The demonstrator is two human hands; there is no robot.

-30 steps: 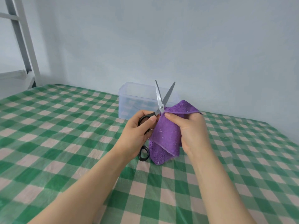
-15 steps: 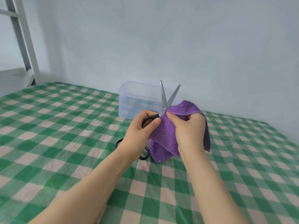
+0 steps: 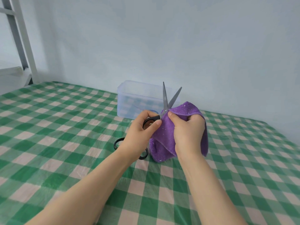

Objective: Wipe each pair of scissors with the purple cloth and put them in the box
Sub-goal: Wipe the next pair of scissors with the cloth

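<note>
- Scissors [image 3: 166, 105] and purple cloth [image 3: 164, 138] sit further right than a second ago.
- Left hand [image 3: 139, 135] grips black handle [image 3: 152, 118], grey blades [image 3: 164, 93] splayed.
- Right hand [image 3: 188, 133] pinches cloth.

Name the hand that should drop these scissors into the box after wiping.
Left. The left hand grips the scissors by the black handle, with the box just beyond it; the right hand holds the purple cloth.

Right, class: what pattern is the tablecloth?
The tablecloth is a green and pale pink check, shown best in the head view.
</note>
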